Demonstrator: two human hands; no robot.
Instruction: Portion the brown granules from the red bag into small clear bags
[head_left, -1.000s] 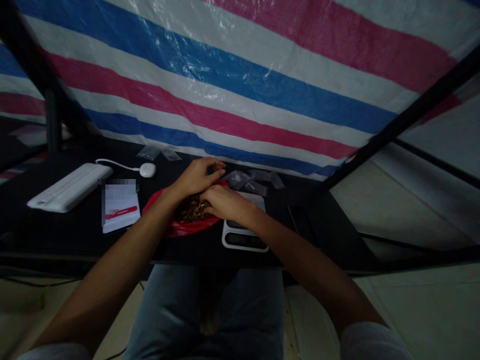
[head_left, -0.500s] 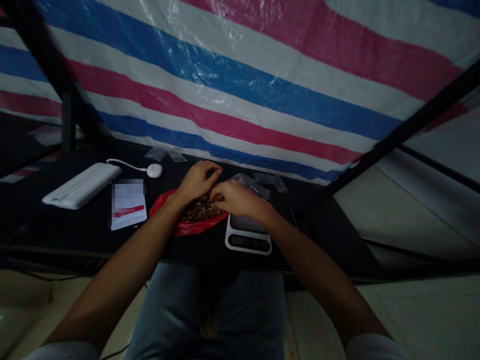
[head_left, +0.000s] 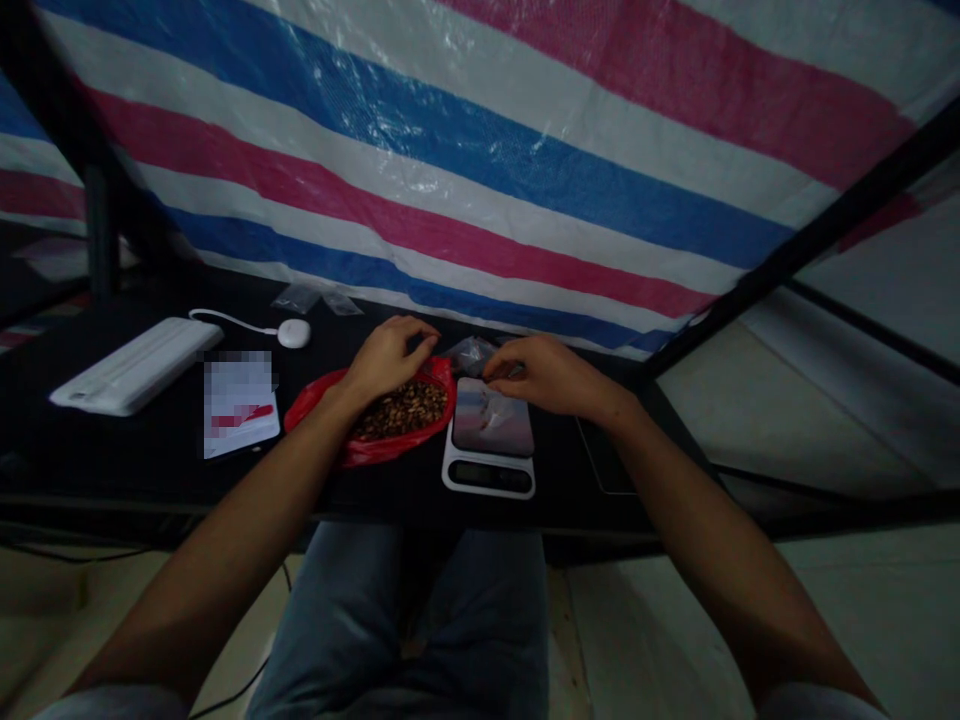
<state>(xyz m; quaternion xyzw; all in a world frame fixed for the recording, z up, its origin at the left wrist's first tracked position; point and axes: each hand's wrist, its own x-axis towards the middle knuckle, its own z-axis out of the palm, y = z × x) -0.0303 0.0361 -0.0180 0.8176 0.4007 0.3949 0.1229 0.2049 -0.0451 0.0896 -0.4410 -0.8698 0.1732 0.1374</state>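
Observation:
A red plastic bag [head_left: 397, 450] lies with its mouth spread wide, full of small brown, seed-like pieces [head_left: 409, 408]. My left hand [head_left: 388, 358] hovers over its back edge, fingers stretched forward and thumb apart, with nothing visible in it. To the right of the bag stands a white digital scale [head_left: 489, 478] with a shiny weighing plate, on which a small clear plastic bag seems to lie. My right hand [head_left: 551, 375] is over the plate's back right corner, its fingers bent and drawn together. Whatever is between those fingertips is hidden.
Small clear bags [head_left: 471, 352] lie behind the scale, and others [head_left: 298, 297] at the back left. A white power bank-like block [head_left: 135, 365], a round white piece on a cable [head_left: 294, 333] and a blurred-out packet [head_left: 240, 405] are at left. A dark flat device [head_left: 604, 460] lies right.
My right hand has moved from the brown pieces in the red bag rightward to above the scale. My left hand has stayed by the bag. The view has shifted slightly.

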